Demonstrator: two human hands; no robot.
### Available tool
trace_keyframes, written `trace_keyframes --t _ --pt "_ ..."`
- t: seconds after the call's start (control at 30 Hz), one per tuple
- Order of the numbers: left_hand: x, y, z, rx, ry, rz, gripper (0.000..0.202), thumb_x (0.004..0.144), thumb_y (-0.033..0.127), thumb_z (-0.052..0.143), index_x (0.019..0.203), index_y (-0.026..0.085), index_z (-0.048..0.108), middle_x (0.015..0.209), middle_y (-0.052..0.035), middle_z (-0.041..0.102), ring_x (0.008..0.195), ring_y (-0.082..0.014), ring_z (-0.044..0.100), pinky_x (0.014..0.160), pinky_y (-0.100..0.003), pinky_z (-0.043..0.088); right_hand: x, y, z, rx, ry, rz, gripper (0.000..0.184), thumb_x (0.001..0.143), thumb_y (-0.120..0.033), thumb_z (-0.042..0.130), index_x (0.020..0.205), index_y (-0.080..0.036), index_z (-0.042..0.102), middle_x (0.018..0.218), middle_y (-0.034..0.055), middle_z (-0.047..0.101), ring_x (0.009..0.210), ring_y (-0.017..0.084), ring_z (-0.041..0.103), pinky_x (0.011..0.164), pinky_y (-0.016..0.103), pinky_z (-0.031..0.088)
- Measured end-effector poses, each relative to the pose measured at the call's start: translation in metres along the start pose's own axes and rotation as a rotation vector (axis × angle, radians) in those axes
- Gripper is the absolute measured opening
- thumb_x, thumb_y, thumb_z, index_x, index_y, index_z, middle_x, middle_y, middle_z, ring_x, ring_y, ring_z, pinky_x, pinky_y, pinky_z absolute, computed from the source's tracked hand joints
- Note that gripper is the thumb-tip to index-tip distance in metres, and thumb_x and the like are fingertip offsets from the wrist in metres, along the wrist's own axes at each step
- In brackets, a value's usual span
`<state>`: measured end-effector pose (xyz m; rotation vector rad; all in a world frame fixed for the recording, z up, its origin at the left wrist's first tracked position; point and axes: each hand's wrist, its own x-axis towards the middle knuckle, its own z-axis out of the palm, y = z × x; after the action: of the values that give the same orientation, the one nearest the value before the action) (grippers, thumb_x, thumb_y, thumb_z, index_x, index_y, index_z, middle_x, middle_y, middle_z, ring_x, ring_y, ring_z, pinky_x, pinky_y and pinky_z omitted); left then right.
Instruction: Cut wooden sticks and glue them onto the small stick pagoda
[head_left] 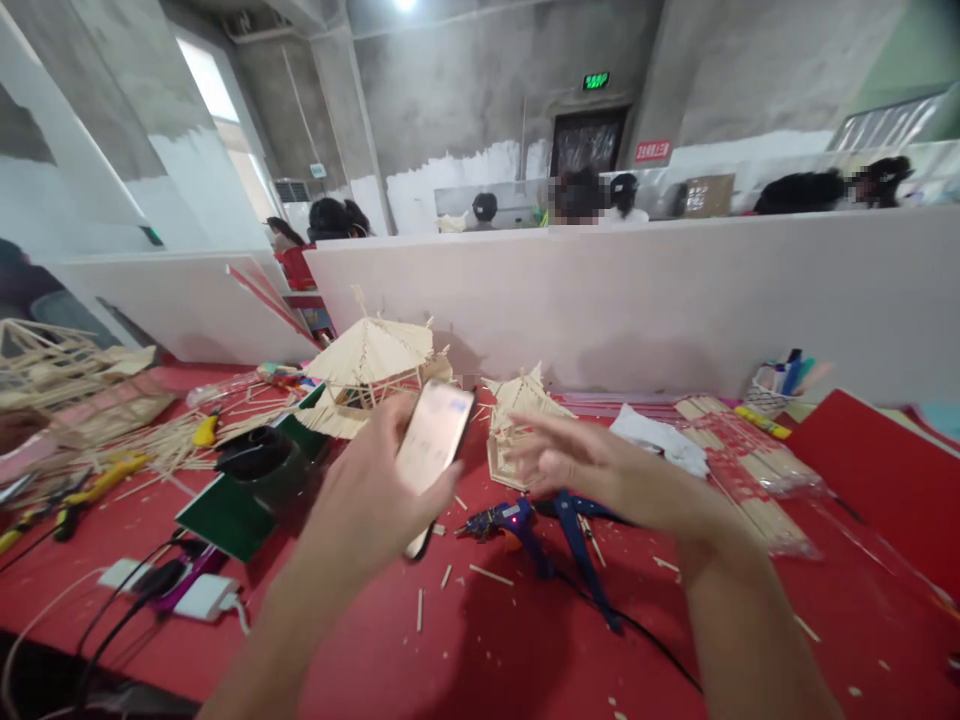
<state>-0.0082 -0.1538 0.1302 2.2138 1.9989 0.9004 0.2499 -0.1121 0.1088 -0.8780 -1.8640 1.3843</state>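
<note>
Well left of the left fingers, a green board (225, 515) lies on the red table (487, 650) with a black bowl (255, 452) on it, and a white adapter (206, 597) sits nearer the table edge. The left hand (375, 500) is raised above the table, its fingers curled around the lower half of a phone (433, 437), which tilts upward with its screen facing the camera. Just beyond those fingertips stands a stick pavilion (371, 360). Below and between the two hands lies a blue glue gun (517, 525). The right hand (592, 470) hovers with fingers spread wide and holds nothing; its fingertips point toward the phone, apart from it. Behind those fingertips stands a smaller stick model (517, 410). Right of the knuckles lie a white cloth (660, 437) and bagged sticks (750, 470).
</note>
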Motion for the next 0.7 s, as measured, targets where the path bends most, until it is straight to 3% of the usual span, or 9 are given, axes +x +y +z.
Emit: trace_keyframes --t 0.1,0.2,0.3,0.33,0.4,0.47,0.5,0.6,0.7 --pt "0.064 0.063 0.007 -0.046 0.124 0.243 0.059 0.083 0.044 0.064 0.13 0.012 0.046 0.121 -0.0155 0.066 0.112 -0.0302 0.064 0.092 -0.042 0.051 0.041 -0.026 -0.018 0.124 0.134 -0.124 0.046 0.083 -0.055 0.069 0.117 -0.025 0.068 0.105 0.0075 0.074 0.096 0.025 0.072 0.085 0.044 0.061" --pt "0.123 0.11 0.028 0.099 0.173 0.437 0.059 0.092 0.044 0.043 0.128 -0.003 0.047 0.129 -0.021 0.059 0.12 -0.0331 0.058 0.09 -0.041 0.048 0.073 -0.036 -0.056 0.147 0.436 -0.131 0.041 0.089 -0.057 0.059 0.075 -0.02 0.07 0.077 0.0047 0.075 0.085 0.023 0.073 0.078 0.043 0.061" --pt "0.17 0.138 0.054 0.378 0.065 0.556 0.09 0.067 0.022 -0.02 0.107 -0.029 0.042 0.137 -0.0228 0.037 0.122 -0.0405 0.041 0.065 -0.042 0.039 0.094 -0.031 -0.096 0.124 0.595 -0.045 0.053 0.101 -0.049 0.036 0.077 -0.015 0.068 0.082 0.0036 0.075 0.087 0.018 0.073 0.075 0.04 0.056" --pt "0.182 0.142 0.062 0.45 0.049 0.586 0.092 0.055 0.017 -0.025 0.101 -0.032 0.039 0.137 -0.0236 0.032 0.122 -0.0402 0.037 0.06 -0.044 0.037 0.1 -0.025 -0.108 0.124 0.596 -0.035 0.052 0.103 -0.044 0.031 0.083 -0.014 0.068 0.09 0.004 0.076 0.092 0.017 0.072 0.075 0.04 0.055" --pt "0.196 0.143 0.074 0.51 -0.044 0.647 0.089 0.062 0.02 -0.018 0.101 -0.03 0.045 0.141 -0.0258 0.031 0.122 -0.0398 0.039 0.068 -0.042 0.041 0.113 -0.009 -0.128 0.166 0.627 -0.036 0.041 0.103 -0.033 0.034 0.089 -0.015 0.068 0.105 0.0042 0.075 0.098 0.017 0.071 0.076 0.04 0.054" --pt "0.197 0.135 0.079 0.43 -0.096 0.647 0.073 0.082 0.026 0.004 0.113 -0.024 0.048 0.144 -0.0273 0.034 0.123 -0.0413 0.042 0.08 -0.039 0.043 0.124 0.013 -0.142 0.239 0.662 0.002 0.027 0.097 -0.022 0.046 0.082 -0.016 0.067 0.108 0.0056 0.075 0.102 0.019 0.07 0.08 0.04 0.055" --pt "0.192 0.128 0.078 0.334 -0.072 0.621 0.05 0.091 0.024 0.035 0.121 -0.012 0.054 0.144 -0.0315 0.04 0.127 -0.0396 0.048 0.088 -0.042 0.047 0.128 0.024 -0.148 0.262 0.713 0.02 0.022 0.093 -0.019 0.052 0.076 -0.018 0.066 0.104 0.0063 0.075 0.103 0.021 0.07 0.081 0.041 0.057" --pt "0.157 0.098 0.072 0.071 0.031 0.59 0.041 0.097 0.022 0.047 0.133 0.001 0.047 0.135 -0.0235 0.054 0.125 -0.0305 0.054 0.099 -0.043 0.045 0.135 0.055 -0.159 0.258 0.72 -0.033 0.008 0.081 -0.015 0.063 0.077 -0.022 0.064 0.109 0.0096 0.073 0.106 0.026 0.068 0.088 0.047 0.057" --pt "0.113 0.071 0.073 -0.003 -0.066 0.581 0.03 0.097 0.028 0.05 0.119 0.008 0.056 0.122 -0.0179 0.06 0.118 -0.0297 0.057 0.097 -0.044 0.048 0.139 0.084 -0.163 0.186 0.752 -0.175 0.021 0.075 -0.02 0.07 0.093 -0.025 0.062 0.119 0.006 0.069 0.106 0.025 0.068 0.089 0.048 0.057"
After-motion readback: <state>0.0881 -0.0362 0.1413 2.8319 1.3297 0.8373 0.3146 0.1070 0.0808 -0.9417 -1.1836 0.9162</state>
